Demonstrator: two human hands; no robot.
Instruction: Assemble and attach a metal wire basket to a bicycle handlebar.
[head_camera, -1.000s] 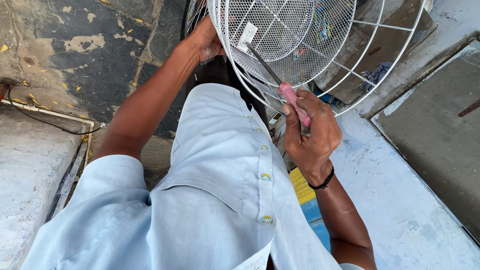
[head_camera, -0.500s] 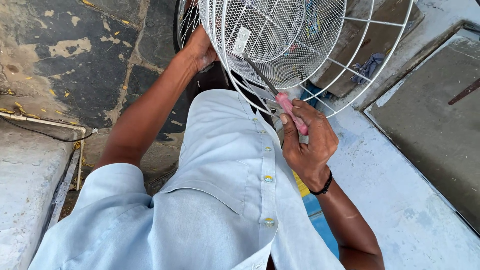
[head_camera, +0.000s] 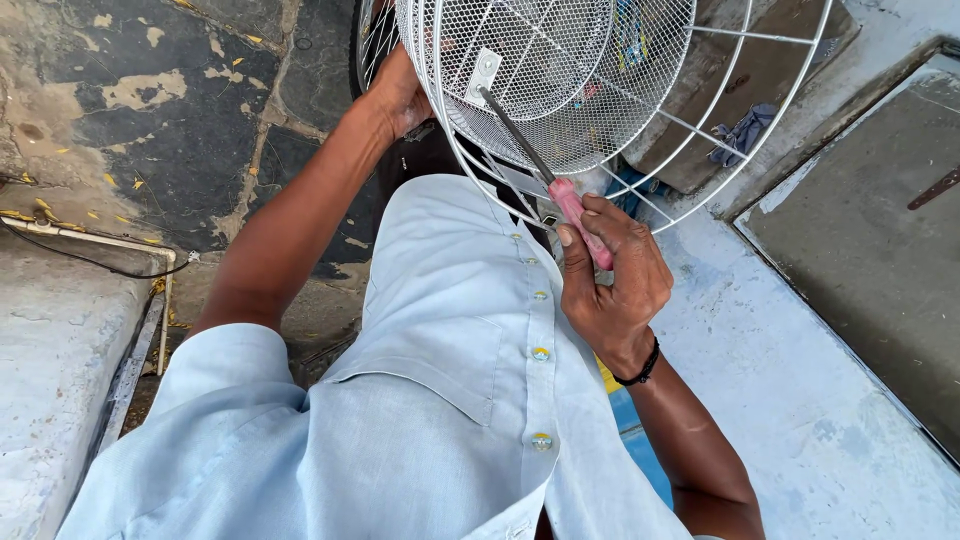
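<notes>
Fan guard: one white wire guard (head_camera: 600, 90), mesh-covered, top centre of frame.
Label: one small white rectangular tag (head_camera: 484, 72) on the mesh, upper centre.
Screwdriver: one, pink handle (head_camera: 580, 222), dark shaft running up-left into the guard.
Right hand (head_camera: 612, 285): fingers wrapped tight round the handle, centre right.
Left hand (head_camera: 400, 90): grips the guard's left rim; fingers mostly hidden.
Rag: one blue-grey cloth (head_camera: 742, 132), upper right.

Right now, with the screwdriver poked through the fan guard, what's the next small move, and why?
Probably keep the left hand steadying the wire fan guard and turn the screwdriver: the right hand grips its pink handle, and the shaft reaches toward the white fitting.
</notes>
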